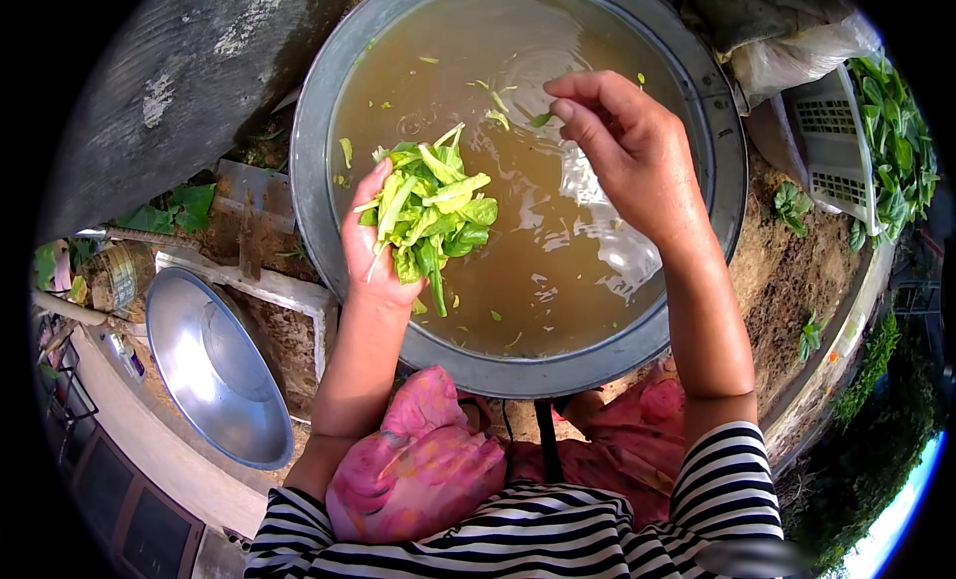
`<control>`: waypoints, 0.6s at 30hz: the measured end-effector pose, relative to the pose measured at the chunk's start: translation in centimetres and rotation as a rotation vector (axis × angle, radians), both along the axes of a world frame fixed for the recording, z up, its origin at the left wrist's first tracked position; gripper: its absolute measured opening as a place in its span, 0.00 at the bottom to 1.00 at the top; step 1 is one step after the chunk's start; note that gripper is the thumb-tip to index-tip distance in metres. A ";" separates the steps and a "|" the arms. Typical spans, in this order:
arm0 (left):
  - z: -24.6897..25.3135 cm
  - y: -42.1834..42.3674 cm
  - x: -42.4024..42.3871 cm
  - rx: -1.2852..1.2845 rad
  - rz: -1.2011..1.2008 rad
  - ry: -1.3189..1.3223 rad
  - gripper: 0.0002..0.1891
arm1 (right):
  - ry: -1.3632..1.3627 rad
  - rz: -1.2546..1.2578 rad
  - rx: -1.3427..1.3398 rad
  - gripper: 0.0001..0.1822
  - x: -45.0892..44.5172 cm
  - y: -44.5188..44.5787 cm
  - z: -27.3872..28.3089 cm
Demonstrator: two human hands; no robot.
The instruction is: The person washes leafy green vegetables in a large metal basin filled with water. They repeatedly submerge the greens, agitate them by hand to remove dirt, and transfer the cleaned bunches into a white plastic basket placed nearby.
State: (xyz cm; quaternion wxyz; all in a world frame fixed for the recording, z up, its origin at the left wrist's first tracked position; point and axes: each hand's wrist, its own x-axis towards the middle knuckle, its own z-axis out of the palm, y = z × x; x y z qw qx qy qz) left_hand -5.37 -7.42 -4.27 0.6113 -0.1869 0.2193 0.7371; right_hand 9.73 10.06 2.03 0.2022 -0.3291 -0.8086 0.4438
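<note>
A wide round metal tub (721, 138) of murky brown water stands before me, with loose leaf scraps afloat on it. Over its left side, my left hand (377, 250) holds a bunch of wet leafy greens (441, 205), pale leaves and stems on top and greener ones below. Above the right part of the water is my right hand (627, 146), its thumb and forefinger close together at a small green leaf (541, 120). The other fingers of that hand are curled under and partly hidden.
An empty-looking metal basin (216, 362) tilts at the lower left beside a pale frame (284, 284). At the right, a white plastic basket (829, 146) lies near more leafy greens (892, 138). A clear plastic bag (803, 56) is above it. A dark slab (172, 86) fills the upper left.
</note>
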 end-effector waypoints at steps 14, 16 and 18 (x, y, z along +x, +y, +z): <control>4.9 -2.1 -4.8 0.027 0.243 0.264 0.20 | -0.241 -0.207 -0.345 0.15 0.8 4.9 -7.4; 5.0 -1.9 -4.8 0.051 0.261 0.248 0.20 | -0.254 -0.087 -0.318 0.13 -0.8 3.4 -8.1; 4.7 -2.0 -4.7 0.040 0.213 0.276 0.20 | -0.299 -0.002 0.085 0.13 -1.8 2.7 -10.7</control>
